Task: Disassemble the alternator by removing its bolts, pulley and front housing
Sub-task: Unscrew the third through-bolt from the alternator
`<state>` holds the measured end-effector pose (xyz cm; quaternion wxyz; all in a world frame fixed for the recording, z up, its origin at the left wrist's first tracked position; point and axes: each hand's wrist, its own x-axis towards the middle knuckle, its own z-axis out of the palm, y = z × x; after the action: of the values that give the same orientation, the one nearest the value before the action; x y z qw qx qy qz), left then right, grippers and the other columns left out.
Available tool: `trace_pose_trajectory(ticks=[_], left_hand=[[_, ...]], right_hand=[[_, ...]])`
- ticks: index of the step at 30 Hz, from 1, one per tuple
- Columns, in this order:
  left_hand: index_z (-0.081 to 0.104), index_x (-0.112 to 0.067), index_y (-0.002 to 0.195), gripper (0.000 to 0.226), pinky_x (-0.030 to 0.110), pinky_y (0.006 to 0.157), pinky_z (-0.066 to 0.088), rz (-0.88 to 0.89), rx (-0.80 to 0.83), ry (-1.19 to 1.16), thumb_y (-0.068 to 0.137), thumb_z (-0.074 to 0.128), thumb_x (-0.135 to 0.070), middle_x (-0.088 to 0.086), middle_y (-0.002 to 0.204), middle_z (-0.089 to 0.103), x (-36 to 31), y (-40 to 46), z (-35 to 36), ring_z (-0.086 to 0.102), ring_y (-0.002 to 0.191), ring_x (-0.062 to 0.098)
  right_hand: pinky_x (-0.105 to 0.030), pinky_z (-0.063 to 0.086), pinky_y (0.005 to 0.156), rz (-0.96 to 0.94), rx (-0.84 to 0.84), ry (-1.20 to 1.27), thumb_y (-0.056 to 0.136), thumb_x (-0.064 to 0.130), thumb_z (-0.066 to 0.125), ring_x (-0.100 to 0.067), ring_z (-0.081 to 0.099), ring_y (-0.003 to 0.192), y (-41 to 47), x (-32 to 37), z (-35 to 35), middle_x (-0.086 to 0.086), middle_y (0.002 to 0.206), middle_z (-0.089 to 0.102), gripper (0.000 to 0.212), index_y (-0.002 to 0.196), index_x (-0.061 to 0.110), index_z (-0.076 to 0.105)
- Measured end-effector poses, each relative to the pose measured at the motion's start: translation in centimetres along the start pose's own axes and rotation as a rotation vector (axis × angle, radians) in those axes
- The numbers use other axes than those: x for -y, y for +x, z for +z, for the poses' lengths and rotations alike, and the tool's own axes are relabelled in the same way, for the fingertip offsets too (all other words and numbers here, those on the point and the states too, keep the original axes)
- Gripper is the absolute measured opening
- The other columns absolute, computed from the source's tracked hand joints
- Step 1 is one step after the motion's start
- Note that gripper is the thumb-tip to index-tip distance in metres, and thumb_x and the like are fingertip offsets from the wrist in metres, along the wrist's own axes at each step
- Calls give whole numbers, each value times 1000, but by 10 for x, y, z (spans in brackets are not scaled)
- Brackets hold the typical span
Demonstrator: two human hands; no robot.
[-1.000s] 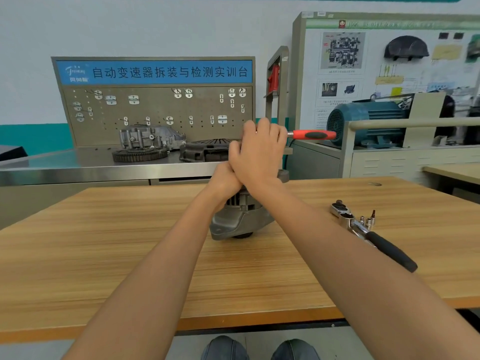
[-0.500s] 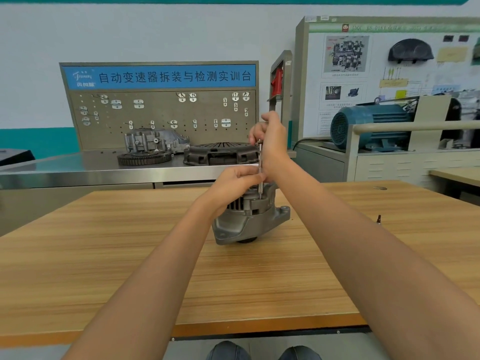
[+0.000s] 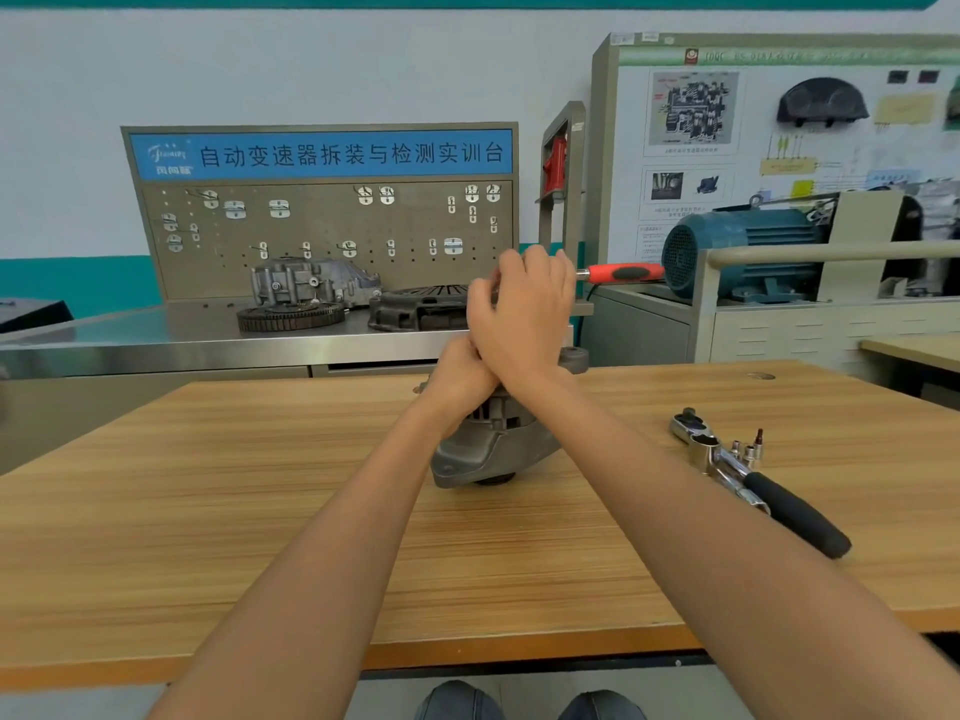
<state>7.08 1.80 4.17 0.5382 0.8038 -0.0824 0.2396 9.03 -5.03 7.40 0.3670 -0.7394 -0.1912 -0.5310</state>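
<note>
The right hand [image 3: 522,314] grips a red-handled tool [image 3: 621,273] above the alternator [image 3: 493,449] — the left hand [image 3: 460,379] holds it on the wooden surface [image 3: 260,511]; a ratchet [image 3: 753,478] lies nearby.

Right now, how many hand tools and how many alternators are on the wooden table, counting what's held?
Red-handled tool in the right hand: 1
Black-handled chrome ratchet wrench: 1
Grey metal alternator under the left hand: 1
Total: 3

Bare wooden table [image 3: 260,511] lay open left of the alternator [image 3: 488,449], while a ratchet [image 3: 769,485] and sockets [image 3: 748,449] blocked its right.
</note>
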Motion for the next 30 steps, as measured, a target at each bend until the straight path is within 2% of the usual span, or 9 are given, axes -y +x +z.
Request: trace_pose_trajectory(ticks=[3,5,10,12,15,20,22,26,30], left_hand=[[56,-20,65,31,4,43,33,8,73,-11,88,50,0,-19,42,53,-1,0,0,46,42,-10],[60,-26,69,30,1,45,34,15,100,-48,90,53,-6,-22,49,59,-3,0,0,50,47,-13],[71,-30,91,17,-1,68,42,-2,179,-91,93,57,-21,-17,94,73,-4,-2,0,63,91,-9],[71,-27,96,16,1,70,42,-12,179,-95,94,56,-20,-13,99,72,-3,-1,0,63,95,-7],[70,-24,100,15,2,74,44,2,189,-103,94,56,-19,-12,98,72,-3,-3,0,64,96,-4],[62,-20,73,27,9,50,43,11,27,-18,89,53,-1,-12,56,64,0,-3,2,57,55,-4],[56,-20,69,30,8,42,37,29,-26,44,89,51,1,-7,57,57,-1,-3,4,50,49,-1],[55,-19,69,31,4,41,34,57,2,42,89,49,4,-12,46,57,-2,-3,5,51,45,-12],[64,-27,77,25,3,53,39,28,72,-44,91,53,-8,-20,60,65,0,-2,3,56,60,-7]], right_hand=[[-34,38,72,105,41,360,85,16,44,-15,35,60,11,2,-1,5,52,34,38,48,16,36],[-27,28,53,268,123,624,88,13,44,-11,26,46,19,3,-3,8,41,26,48,43,19,27],[-31,43,78,640,365,1114,91,14,33,-13,38,45,38,-9,-12,-1,43,35,48,43,15,32],[-31,46,75,706,393,1288,92,18,32,-16,42,46,41,-12,-15,-2,40,40,53,40,15,36],[-35,45,81,675,383,1160,94,17,32,-15,49,55,37,-9,-16,-1,49,49,49,46,12,44],[-41,37,93,10,123,-97,83,21,48,-22,46,87,0,-7,-7,-7,87,51,15,86,8,55],[-42,29,102,-2,41,-296,79,26,49,-27,46,95,-9,-6,-5,-9,95,52,26,97,8,56],[-38,29,101,39,21,-10,80,23,50,-21,43,88,-1,-1,-6,-4,86,50,17,82,8,57],[-33,35,82,281,278,612,85,23,40,-17,44,70,16,5,-11,-5,64,46,33,56,8,44]])
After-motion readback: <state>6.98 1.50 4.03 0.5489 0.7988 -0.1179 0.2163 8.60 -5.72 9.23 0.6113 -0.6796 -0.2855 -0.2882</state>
